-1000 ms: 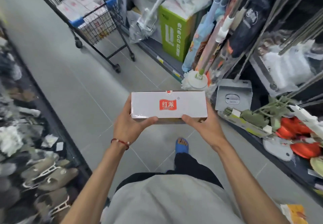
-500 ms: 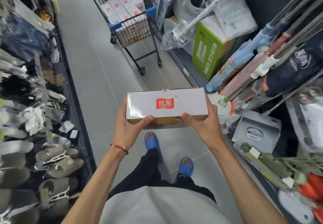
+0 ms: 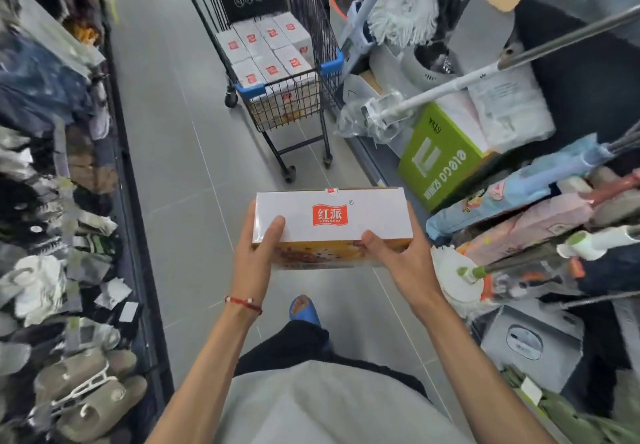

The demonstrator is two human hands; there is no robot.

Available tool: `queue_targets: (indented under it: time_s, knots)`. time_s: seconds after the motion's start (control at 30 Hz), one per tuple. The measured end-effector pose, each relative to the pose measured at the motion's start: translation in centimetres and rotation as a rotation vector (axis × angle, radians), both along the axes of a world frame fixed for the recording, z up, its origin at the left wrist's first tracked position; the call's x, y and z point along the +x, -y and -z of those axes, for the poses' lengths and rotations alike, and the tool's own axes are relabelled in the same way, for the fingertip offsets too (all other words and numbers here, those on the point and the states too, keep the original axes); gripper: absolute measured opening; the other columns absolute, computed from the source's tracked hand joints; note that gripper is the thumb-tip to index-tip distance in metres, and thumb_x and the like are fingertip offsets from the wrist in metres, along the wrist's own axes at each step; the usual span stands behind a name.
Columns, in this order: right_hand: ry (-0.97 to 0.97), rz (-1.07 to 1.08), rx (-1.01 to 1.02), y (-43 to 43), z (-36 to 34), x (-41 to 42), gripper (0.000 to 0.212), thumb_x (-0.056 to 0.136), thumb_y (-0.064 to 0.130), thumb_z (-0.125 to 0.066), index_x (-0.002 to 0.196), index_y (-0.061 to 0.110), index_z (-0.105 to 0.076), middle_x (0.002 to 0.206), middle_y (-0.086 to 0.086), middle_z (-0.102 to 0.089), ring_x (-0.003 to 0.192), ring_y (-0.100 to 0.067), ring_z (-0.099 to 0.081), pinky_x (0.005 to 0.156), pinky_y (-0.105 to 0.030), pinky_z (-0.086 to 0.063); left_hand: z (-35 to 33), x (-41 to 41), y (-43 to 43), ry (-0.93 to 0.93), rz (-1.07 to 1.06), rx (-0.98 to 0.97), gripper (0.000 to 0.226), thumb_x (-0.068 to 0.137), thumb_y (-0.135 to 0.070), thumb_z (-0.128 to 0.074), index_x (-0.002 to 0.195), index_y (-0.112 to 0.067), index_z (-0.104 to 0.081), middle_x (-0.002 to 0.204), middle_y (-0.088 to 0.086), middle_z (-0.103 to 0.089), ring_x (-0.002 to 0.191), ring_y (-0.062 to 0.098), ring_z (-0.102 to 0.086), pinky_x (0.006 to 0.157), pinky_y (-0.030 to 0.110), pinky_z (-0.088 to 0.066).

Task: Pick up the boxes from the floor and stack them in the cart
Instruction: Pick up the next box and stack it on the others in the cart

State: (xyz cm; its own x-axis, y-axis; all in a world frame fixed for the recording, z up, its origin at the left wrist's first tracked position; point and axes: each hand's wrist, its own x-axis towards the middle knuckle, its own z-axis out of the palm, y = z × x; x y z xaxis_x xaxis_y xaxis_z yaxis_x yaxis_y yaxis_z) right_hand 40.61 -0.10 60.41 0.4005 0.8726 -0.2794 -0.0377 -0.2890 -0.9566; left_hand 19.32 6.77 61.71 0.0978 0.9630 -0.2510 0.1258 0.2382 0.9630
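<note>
A white rectangular cardboard box with a red logo (image 3: 330,216) is held level at mid-frame, above the grey tiled floor (image 3: 180,173). The left hand (image 3: 258,256) grips its 9 o'clock end and the right hand (image 3: 398,258) its 3 o'clock end, thumbs on top. At 12 o'clock stands the black wire shopping cart (image 3: 277,111), packed with matching white boxes (image 3: 268,50).

Narrow shop aisle, grey tiled floor (image 3: 180,152), slipper racks (image 3: 52,305) left, mop-and-box shelves (image 3: 485,131) right, even light.
</note>
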Motion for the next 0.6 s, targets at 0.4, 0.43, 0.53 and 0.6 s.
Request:
queue_targets:
  time_s: [0.4, 0.43, 0.53, 0.6]
  knots:
    - [-0.14, 0.062, 0.0, -21.6, -0.3, -2.1, 0.057, 0.095, 0.029, -0.069, 0.148, 0.029, -0.049, 0.118, 0.02, -0.073, 0.108, 0.005, -0.066, 0.081, -0.012, -0.052, 0.0, -1.1, -22.4, -0.012, -0.058, -0.058, 0.047, 0.1, -0.05, -0.048, 0.144, -0.034, -0.046, 0.126, -0.011, -0.065, 0.104, 0.001, -0.066, 0.069, 0.007, -0.051]
    - [-0.155, 0.07, 0.006, -23.7, 0.0, -1.7, 0.052, 0.099, 0.024, -0.066, 0.148, 0.027, -0.049, 0.114, 0.022, -0.074, 0.105, 0.007, -0.067, 0.078, -0.01, -0.052, 0.2, -0.8, -24.3, -0.02, -0.064, -0.051, 0.053, 0.097, -0.057, -0.044, 0.145, -0.036, -0.045, 0.129, -0.011, -0.064, 0.109, 0.003, -0.065, 0.074, 0.008, -0.049]
    - [-0.154, 0.084, -0.001, -30.1, 0.6, -0.4, 0.05, 0.102, 0.018, -0.061, 0.15, 0.025, -0.048, 0.111, 0.024, -0.073, 0.099, 0.012, -0.067, 0.075, -0.006, -0.05, 0.6, 0.7, -29.9, -0.055, -0.086, -0.039, 0.059, 0.091, -0.064, -0.033, 0.144, -0.041, -0.043, 0.128, -0.018, -0.063, 0.113, 0.001, -0.063, 0.079, 0.01, -0.048]
    - [-0.156, 0.084, -0.022, -34.1, 1.2, 0.8, 0.054, 0.103, 0.02, -0.062, 0.154, 0.026, -0.045, 0.118, 0.022, -0.07, 0.099, 0.015, -0.065, 0.074, -0.003, -0.049, 0.7, 1.8, -33.6, -0.057, -0.084, -0.02, 0.053, 0.095, -0.06, -0.031, 0.142, -0.041, -0.045, 0.12, -0.026, -0.064, 0.11, -0.005, -0.063, 0.077, 0.008, -0.05]
